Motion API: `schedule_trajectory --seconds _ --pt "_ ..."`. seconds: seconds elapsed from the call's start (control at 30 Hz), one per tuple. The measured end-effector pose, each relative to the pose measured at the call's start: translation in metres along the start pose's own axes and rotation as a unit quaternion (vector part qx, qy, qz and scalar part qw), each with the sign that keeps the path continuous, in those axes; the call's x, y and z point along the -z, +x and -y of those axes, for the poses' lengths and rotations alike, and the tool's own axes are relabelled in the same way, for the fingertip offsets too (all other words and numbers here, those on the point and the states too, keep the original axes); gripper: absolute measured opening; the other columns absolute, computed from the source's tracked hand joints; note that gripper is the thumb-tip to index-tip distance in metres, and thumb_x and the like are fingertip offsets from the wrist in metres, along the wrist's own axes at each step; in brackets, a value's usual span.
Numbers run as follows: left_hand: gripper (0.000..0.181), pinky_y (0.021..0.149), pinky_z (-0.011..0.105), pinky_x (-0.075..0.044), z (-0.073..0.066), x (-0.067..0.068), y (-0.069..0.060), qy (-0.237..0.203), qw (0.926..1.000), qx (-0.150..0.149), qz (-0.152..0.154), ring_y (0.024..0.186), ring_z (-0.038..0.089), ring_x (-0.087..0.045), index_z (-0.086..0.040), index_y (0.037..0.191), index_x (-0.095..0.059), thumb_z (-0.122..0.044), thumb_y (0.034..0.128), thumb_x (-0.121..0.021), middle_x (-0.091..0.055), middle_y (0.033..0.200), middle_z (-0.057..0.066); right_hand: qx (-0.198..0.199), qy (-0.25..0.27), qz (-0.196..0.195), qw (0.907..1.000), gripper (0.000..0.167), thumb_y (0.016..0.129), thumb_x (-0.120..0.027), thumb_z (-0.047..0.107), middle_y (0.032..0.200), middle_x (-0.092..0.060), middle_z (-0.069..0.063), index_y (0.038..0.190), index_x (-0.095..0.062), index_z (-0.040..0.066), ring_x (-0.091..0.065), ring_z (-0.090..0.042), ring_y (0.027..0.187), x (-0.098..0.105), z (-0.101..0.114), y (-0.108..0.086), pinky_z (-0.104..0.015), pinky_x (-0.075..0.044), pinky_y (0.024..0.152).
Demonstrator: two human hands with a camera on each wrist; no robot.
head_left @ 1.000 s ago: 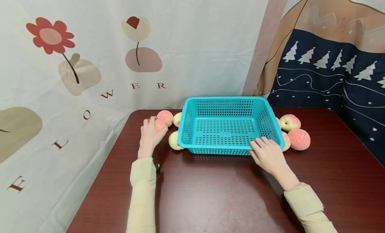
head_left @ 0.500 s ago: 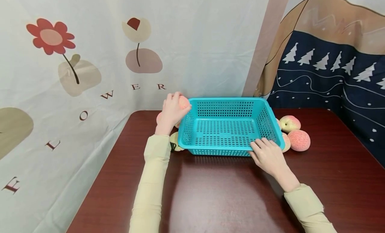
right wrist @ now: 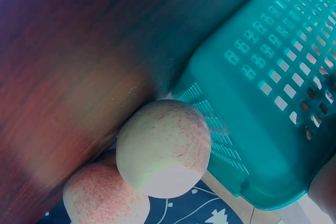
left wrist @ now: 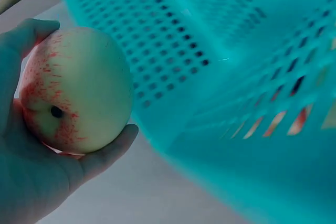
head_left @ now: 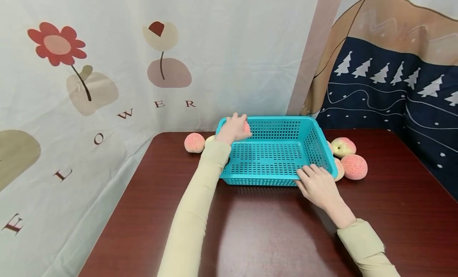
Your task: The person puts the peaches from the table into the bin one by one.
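Observation:
My left hand grips a peach over the left end of a turquoise perforated basket. In the left wrist view, thumb and fingers curve around the peach, which is pale with a red blush and a dark stem pit. The basket floor shows no fruit in the head view, though my left arm covers part of it. My right hand holds the front rim near the right corner, fingers bent over the edge. Only a sliver of that hand shows in the right wrist view, beside the basket.
Left of the basket lie a pink peach and a paler one, partly covered. Against its right side sit several peaches, including a yellow-pink one and a pink one. A printed curtain hangs behind the brown table.
My left hand has lifted the peach from the table's left side and carried it right, over the basket's left rim. The right hand and the basket have stayed in place.

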State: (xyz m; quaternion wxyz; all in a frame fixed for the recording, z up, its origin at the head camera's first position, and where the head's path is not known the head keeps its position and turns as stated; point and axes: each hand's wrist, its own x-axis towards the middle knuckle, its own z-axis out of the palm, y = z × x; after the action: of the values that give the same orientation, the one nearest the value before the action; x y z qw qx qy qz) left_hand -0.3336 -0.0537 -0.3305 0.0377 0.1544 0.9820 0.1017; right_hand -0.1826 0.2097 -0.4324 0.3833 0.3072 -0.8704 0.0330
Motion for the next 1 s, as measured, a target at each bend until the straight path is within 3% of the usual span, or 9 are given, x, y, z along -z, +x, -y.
schedule_trajectory --seconds 0.13,0.37,0.47,0.6,0.67,0.7,0.77,0.87,1.0 --pt "0.07 0.095 0.046 -0.049 -0.003 -0.016 0.004 0.064 0.9976 0.01 0.025 0.132 0.043 -0.036 -0.016 0.148 -0.03 -0.04 0.0901 -0.061 -0.026 0.152 0.019 0.003 0.002 0.004 1.0 0.02 0.081 -0.059 0.023 0.076 -0.056 -0.01 0.081 -0.054 0.004 -0.048 -0.025 0.066 0.0 0.001 0.0 -0.036 -0.039 0.055" --pt "0.065 0.086 0.042 -0.053 -0.003 -0.036 0.008 0.178 0.9836 0.002 0.027 0.122 0.036 -0.043 -0.02 0.142 -0.039 -0.04 0.0872 -0.067 -0.039 0.143 0.015 0.002 0.004 0.005 1.0 0.019 0.079 -0.061 0.022 0.075 -0.055 -0.01 0.081 -0.054 0.004 -0.047 -0.026 0.066 0.0 0.003 0.0 -0.035 -0.039 0.055" --pt "0.055 0.09 0.04 -0.052 -0.002 -0.041 0.009 0.206 0.9782 0.004 0.029 0.127 0.035 -0.041 -0.02 0.143 -0.039 -0.035 0.0933 -0.059 -0.04 0.144 0.012 -0.001 0.005 0.008 1.0 0.019 0.078 -0.062 0.021 0.075 -0.055 -0.009 0.081 -0.054 0.005 -0.048 -0.026 0.066 0.0 0.003 0.0 -0.036 -0.039 0.055" --pt "0.048 0.095 0.039 -0.05 -0.003 -0.047 0.015 0.229 0.9723 0.008 0.045 0.135 0.034 -0.038 -0.02 0.146 -0.037 -0.029 0.0993 -0.045 -0.037 0.15 0.01 -0.004 0.005 0.009 0.9999 0.018 0.079 -0.062 0.021 0.075 -0.055 -0.009 0.081 -0.054 0.005 -0.048 -0.026 0.066 0.0 0.003 0.0 -0.036 -0.04 0.056" --pt "0.048 0.095 0.038 -0.05 -0.003 -0.05 0.02 0.231 0.9713 0.015 0.056 0.136 0.033 -0.038 -0.021 0.146 -0.036 -0.029 0.0994 -0.044 -0.036 0.151 0.01 -0.005 0.006 0.01 0.9999 0.018 0.079 -0.062 0.021 0.075 -0.056 -0.009 0.081 -0.055 0.005 -0.048 -0.026 0.067 0.0 0.003 0.0 -0.036 -0.04 0.056" --pt "0.047 0.092 0.038 -0.051 0.002 -0.058 0.027 0.237 0.9706 0.011 0.044 0.133 0.032 -0.041 -0.022 0.145 -0.037 -0.031 0.0994 -0.044 -0.038 0.149 0.01 -0.005 0.007 0.01 0.9999 0.018 0.079 -0.063 0.021 0.076 -0.056 -0.009 0.082 -0.055 0.005 -0.049 -0.026 0.067 0.0 0.003 0.0 -0.036 -0.04 0.056" --pt "0.046 0.091 0.037 -0.051 0.002 -0.058 0.03 0.233 0.9712 0.018 0.048 0.13 0.031 -0.043 -0.022 0.145 -0.038 -0.03 0.0996 -0.044 -0.039 0.147 0.01 -0.006 0.007 0.01 0.9999 0.018 0.078 -0.063 0.021 0.076 -0.057 -0.009 0.082 -0.055 0.005 -0.049 -0.026 0.067 0.0 0.003 0.0 -0.036 -0.041 0.057" --pt "0.045 0.093 0.039 -0.05 -0.001 -0.053 0.026 0.221 0.9736 0.021 0.053 0.128 0.031 -0.043 -0.022 0.145 -0.036 -0.028 0.1005 -0.041 -0.039 0.146 0.01 -0.007 0.007 0.01 0.9999 0.019 0.077 -0.064 0.021 0.076 -0.057 -0.01 0.082 -0.056 0.005 -0.05 -0.026 0.067 0.001 0.002 0.0 -0.036 -0.041 0.057" --pt "0.047 0.097 0.044 -0.047 -0.01 -0.038 0.01 0.209 0.9753 0.022 0.068 0.131 0.032 -0.042 -0.022 0.147 -0.033 -0.026 0.101 -0.04 -0.036 0.149 0.012 -0.007 0.004 0.007 0.9999 0.019 0.077 -0.064 0.021 0.076 -0.057 -0.009 0.082 -0.056 0.005 -0.05 -0.026 0.067 0.001 0.001 0.0 -0.036 -0.041 0.056"
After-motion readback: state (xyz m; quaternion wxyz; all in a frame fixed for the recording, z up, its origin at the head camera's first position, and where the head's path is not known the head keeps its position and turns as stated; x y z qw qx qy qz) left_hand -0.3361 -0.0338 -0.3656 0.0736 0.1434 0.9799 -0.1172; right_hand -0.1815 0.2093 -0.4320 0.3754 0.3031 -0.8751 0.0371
